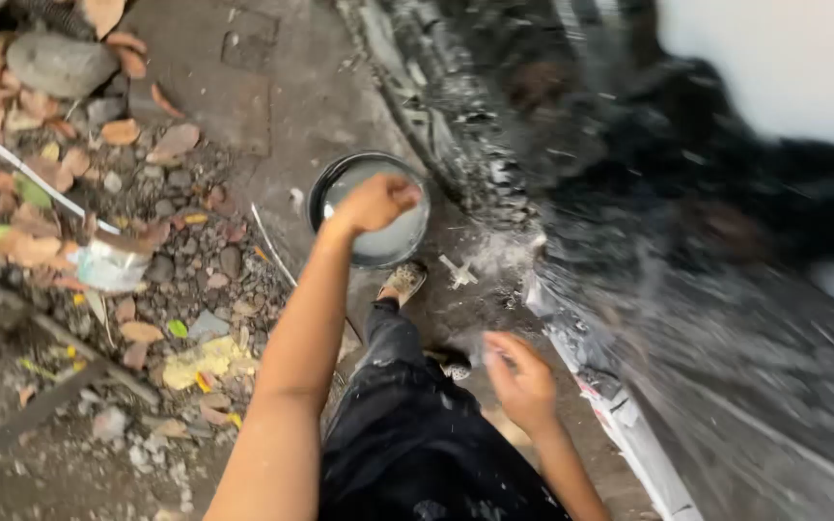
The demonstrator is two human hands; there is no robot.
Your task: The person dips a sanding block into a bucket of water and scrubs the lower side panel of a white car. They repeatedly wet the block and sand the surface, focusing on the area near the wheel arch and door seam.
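Note:
I look down at the ground. My left hand [378, 201] reaches out over a round black bucket [320, 193] holding pale milky liquid; its fingers are curled shut, and I cannot tell whether something is in them. My right hand [521, 378] hangs lower, near my black-trousered leg [407, 425], fingers loosely bent and apart, holding nothing that shows. It is close to a dark, wet, shiny sloped surface [687, 289] on the right. My foot in a sandal [404, 280] stands just below the bucket.
Gravel, dry leaves and a large stone [58, 63] cover the ground on the left. A crumpled wrapper [108, 262] and a thin white stick [45, 181] lie there. A white-edged strip [629, 425] runs along the foot of the dark surface.

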